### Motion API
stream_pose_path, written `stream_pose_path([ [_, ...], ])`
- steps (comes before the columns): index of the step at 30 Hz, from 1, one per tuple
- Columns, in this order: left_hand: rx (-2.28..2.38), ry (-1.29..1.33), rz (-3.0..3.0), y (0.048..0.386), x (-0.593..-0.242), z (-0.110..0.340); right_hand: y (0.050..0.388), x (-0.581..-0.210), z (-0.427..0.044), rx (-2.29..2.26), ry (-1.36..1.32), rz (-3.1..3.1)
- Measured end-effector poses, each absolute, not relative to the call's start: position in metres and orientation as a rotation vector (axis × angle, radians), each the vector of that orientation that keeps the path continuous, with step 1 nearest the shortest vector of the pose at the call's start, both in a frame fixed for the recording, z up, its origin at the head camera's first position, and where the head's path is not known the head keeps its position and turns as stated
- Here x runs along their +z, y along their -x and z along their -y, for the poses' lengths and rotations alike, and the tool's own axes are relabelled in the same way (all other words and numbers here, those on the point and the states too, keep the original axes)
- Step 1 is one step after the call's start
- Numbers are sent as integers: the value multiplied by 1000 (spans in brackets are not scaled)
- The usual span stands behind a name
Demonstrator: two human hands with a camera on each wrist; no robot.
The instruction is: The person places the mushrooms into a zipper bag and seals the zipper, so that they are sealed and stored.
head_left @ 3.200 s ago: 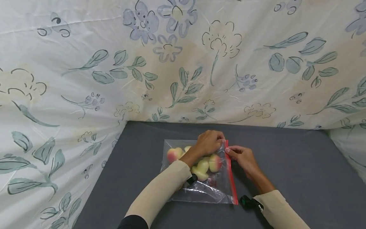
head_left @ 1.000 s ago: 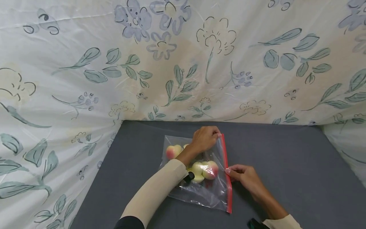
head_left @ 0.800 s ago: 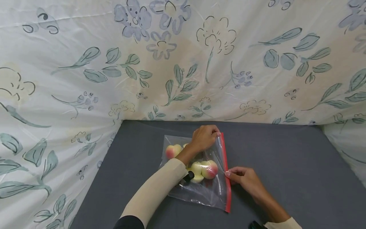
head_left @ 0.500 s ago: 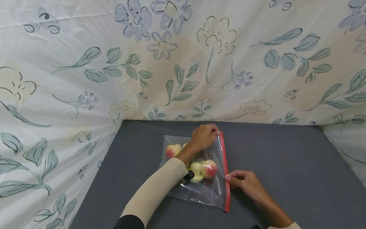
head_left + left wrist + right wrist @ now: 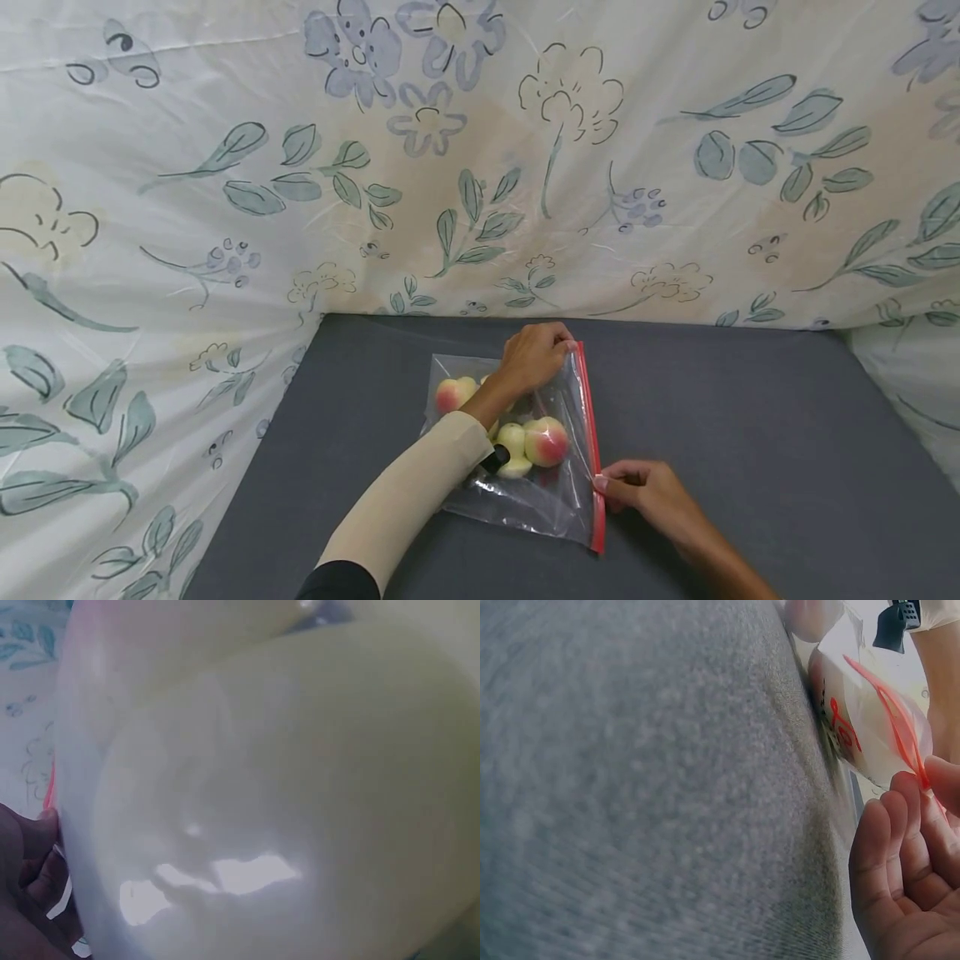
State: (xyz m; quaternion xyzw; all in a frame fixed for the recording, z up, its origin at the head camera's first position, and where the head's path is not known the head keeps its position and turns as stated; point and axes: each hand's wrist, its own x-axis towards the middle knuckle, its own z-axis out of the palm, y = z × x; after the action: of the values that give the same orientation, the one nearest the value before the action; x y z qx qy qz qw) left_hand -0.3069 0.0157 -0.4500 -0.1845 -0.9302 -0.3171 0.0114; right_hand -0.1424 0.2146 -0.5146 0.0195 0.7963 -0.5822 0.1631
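A clear zip bag (image 5: 525, 504) with a red zip strip (image 5: 588, 408) along its right edge lies on the dark table. Inside it are several pale yellow fruits with pink blush, like peaches (image 5: 546, 442); the left forearm hides some. My left hand (image 5: 534, 357) pinches the strip's far end. Lower down the same strip, my right hand (image 5: 648, 496) pinches it between thumb and fingers. In the right wrist view, the right hand's (image 5: 907, 870) thumb and index finger meet on the red strip. A pale fruit under plastic (image 5: 285, 787) fills most of the left wrist view.
A dark grey cloth (image 5: 750, 433) covers the table. Behind and to the left hangs a white floral curtain (image 5: 480, 167), meeting the table's far edge. A small black wrist camera (image 5: 495, 458) on the left arm sits just over the bag.
Along the red strip, my right hand has slid from near the far end toward the near end. My left hand keeps its grip at the far end, and the bag has turned slightly.
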Motion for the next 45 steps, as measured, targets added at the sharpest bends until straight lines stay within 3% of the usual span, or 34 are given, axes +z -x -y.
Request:
stream_pose_path([
  [24,-1000,577,2864,310,-449,-12,126,-512,-219,-1574,-28,-2227],
  [45,-1019,540,2837,313,-452,-14,118,-518,-230,-1534,166,-2054],
])
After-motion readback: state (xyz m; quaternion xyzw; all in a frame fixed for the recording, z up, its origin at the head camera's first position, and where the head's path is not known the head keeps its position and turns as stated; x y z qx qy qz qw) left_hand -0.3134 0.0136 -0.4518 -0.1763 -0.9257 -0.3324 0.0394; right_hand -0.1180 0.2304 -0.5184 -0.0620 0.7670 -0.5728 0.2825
